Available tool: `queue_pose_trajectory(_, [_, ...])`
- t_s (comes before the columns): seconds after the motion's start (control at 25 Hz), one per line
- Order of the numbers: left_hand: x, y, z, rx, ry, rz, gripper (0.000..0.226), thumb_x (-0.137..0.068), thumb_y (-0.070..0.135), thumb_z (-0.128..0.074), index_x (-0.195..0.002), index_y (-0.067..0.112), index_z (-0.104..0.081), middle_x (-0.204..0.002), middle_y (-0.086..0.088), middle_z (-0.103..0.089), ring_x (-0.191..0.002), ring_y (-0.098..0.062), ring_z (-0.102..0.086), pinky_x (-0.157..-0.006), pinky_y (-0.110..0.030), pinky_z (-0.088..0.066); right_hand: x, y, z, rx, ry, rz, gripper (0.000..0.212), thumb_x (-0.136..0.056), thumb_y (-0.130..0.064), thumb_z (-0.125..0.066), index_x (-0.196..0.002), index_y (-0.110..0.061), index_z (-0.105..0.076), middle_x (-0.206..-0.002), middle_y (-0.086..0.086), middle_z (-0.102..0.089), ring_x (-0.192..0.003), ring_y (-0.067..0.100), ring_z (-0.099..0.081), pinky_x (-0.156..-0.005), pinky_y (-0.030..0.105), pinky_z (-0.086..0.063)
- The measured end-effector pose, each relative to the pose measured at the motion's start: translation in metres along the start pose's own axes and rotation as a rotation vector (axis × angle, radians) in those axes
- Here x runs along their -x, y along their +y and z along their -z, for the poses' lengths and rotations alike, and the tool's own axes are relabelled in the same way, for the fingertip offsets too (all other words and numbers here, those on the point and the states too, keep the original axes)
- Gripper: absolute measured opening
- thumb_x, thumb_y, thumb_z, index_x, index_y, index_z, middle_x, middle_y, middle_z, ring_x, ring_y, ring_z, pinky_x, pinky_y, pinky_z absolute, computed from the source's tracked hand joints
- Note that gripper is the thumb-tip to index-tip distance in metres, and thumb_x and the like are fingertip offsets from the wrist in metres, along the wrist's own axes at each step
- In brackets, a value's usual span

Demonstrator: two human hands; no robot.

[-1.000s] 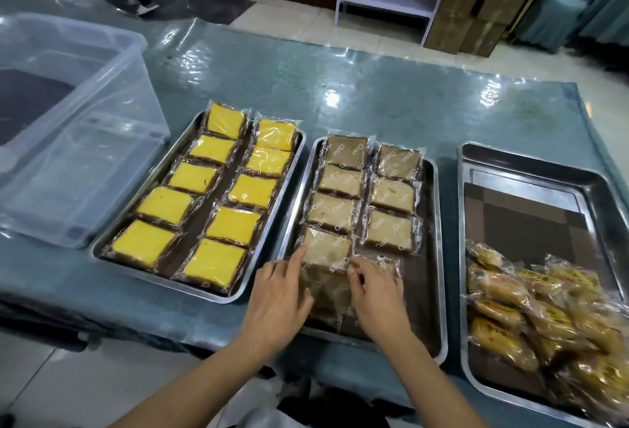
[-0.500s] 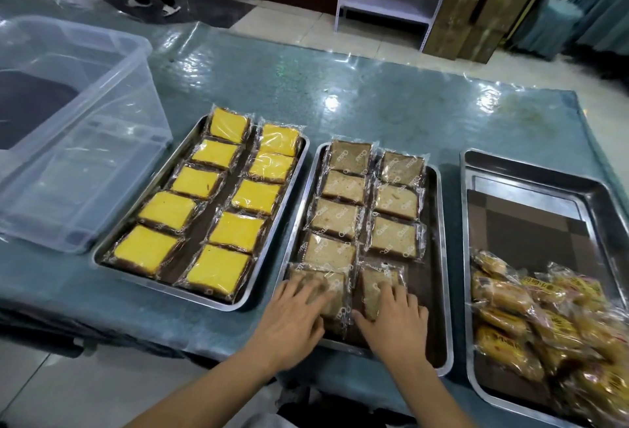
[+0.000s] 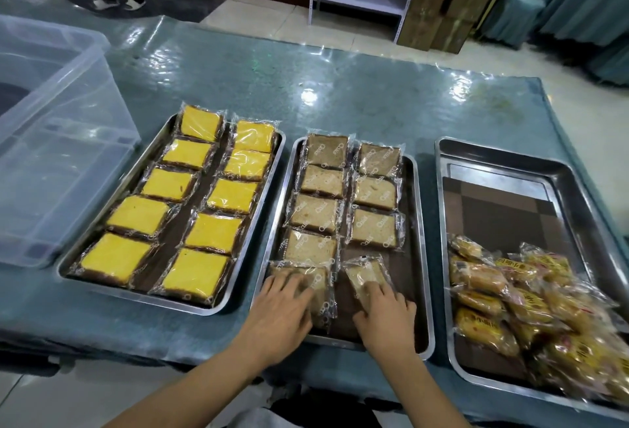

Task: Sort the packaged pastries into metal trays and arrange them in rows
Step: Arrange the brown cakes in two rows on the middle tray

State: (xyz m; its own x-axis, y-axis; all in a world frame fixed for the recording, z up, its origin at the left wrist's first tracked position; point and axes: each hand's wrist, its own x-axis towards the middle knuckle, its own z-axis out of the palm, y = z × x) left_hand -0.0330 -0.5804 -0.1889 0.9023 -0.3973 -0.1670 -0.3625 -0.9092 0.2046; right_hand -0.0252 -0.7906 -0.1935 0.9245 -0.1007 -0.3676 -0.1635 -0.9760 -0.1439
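middle steel tray (image 3: 420, 223): glossy, rectangular, long axis front-to-back | brown cake slices in crinkly clear film, two rows | left hand (image 3: 280, 315) flat on nearest left packet (image 3: 315, 279) | right hand (image 3: 386, 317) fingers spread on skewed right packet (image 3: 364, 272), tilted off-row

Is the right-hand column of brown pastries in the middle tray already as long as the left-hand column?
No, the right column of the middle tray has three aligned packs plus one crooked pack under the right hand.
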Motion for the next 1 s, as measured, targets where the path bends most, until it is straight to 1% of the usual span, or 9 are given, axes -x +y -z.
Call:
queue_pose_trajectory(0.08, [-0.006,0.005,0.0,0.008,0.007,-0.018,0.051,-0.095,0.039,-0.048,-0.144,0.027,-0.042,-0.151,-0.001,-0.038,-0.144,-0.027,-0.027,-0.123,-0.045,-0.019,0.002,0.009,0.01,-0.195,0.007,0.005,0.04,-0.092,-0.03,-0.058,-0.131,-0.032,-0.05,-0.122,-0.008,-0.056,-0.115,0.021,-0.056,-0.103,0.044,-0.037])
queue_pose_trajectory(0.2, [-0.015,0.015,0.0,-0.012,-0.014,-0.069,0.047,-0.093,0.038,-0.053,-0.138,0.027,-0.049,-0.149,-0.002,-0.042,-0.141,-0.027,-0.033,-0.12,-0.047,-0.023,0.002,0.022,0.02,-0.436,0.058,0.007,0.039,-0.096,-0.027,-0.058,-0.134,-0.033,-0.052,-0.111,-0.013,-0.056,-0.107,0.016,-0.061,-0.101,0.046,-0.046])
queue_pose_trajectory(0.28, [-0.02,0.022,0.001,-0.005,-0.002,-0.095,0.046,-0.091,0.038,-0.055,-0.136,0.028,-0.051,-0.146,-0.002,-0.046,-0.139,-0.028,-0.037,-0.117,-0.048,-0.028,0.001,0.031,0.024,-0.558,0.082,0.009,0.033,-0.1,-0.023,-0.053,-0.131,-0.035,-0.054,-0.105,-0.013,-0.062,-0.09,0.009,-0.062,-0.086,0.037,-0.053])
queue_pose_trajectory(0.36, [-0.024,0.029,0.003,0.002,0.012,-0.109,0.047,-0.092,0.037,-0.052,-0.139,0.029,-0.049,-0.147,0.0,-0.046,-0.141,-0.028,-0.036,-0.116,-0.047,-0.03,0.002,0.039,0.027,-0.672,0.073,-0.006,0.028,-0.103,-0.018,-0.047,-0.122,-0.036,-0.055,-0.089,-0.005,-0.066,-0.067,0.006,-0.058,-0.06,0.027,-0.049])
queue_pose_trajectory(0.44, [-0.028,0.036,0.002,0.023,0.002,-0.108,0.049,-0.095,0.036,-0.049,-0.143,0.029,-0.045,-0.151,0.002,-0.041,-0.145,-0.028,-0.03,-0.117,-0.046,-0.027,0.001,0.046,0.027,-0.736,0.075,-0.019,0.026,-0.104,-0.015,-0.043,-0.116,-0.035,-0.055,-0.086,-0.001,-0.066,-0.062,0.007,-0.058,-0.053,0.027,-0.045])
queue_pose_trajectory(0.6, [-0.032,0.051,0.005,-0.035,0.001,-0.146,0.05,-0.092,0.035,-0.05,-0.141,0.028,-0.049,-0.148,0.001,-0.048,-0.138,-0.031,-0.042,-0.116,-0.047,-0.031,-0.011,0.061,0.022,-0.731,0.094,-0.015,0.026,-0.103,-0.016,-0.044,-0.119,-0.032,-0.057,-0.107,0.001,-0.065,-0.084,0.009,-0.063,-0.071,0.03,-0.052])
queue_pose_trajectory(0.76, [-0.033,0.067,-0.003,-0.021,-0.029,-0.121,0.054,-0.095,0.034,-0.043,-0.149,0.027,-0.041,-0.158,0.001,-0.037,-0.15,-0.032,-0.023,-0.123,-0.047,-0.006,-0.024,0.076,0.025,-0.678,0.101,0.014,0.027,-0.103,-0.012,-0.047,-0.119,-0.031,-0.058,-0.11,-0.005,-0.062,-0.088,0.002,-0.062,-0.072,0.022,-0.054])
queue_pose_trajectory(0.92, [-0.036,0.081,-0.01,-0.124,-0.14,-0.138,0.053,-0.082,0.039,-0.048,-0.132,0.027,-0.06,-0.139,-0.004,-0.06,-0.134,-0.034,-0.049,-0.115,-0.047,-0.033,-0.043,0.076,0.019,-0.472,0.063,0.076,0.035,-0.103,-0.013,-0.045,-0.131,-0.026,-0.062,-0.12,0.001,-0.047,-0.103,0.016,-0.058,-0.096,0.035,-0.05])
queue_pose_trajectory(1.0, [-0.041,0.085,-0.014,-0.16,-0.147,-0.143,0.053,-0.082,0.039,-0.051,-0.133,0.023,-0.058,-0.142,-0.01,-0.055,-0.139,-0.038,-0.041,-0.119,-0.049,-0.025,-0.051,0.073,0.014,-0.334,0.078,0.132,0.04,-0.103,-0.015,-0.046,-0.139,-0.024,-0.058,-0.129,0.003,-0.049,-0.116,0.024,-0.054,-0.103,0.04,-0.046])
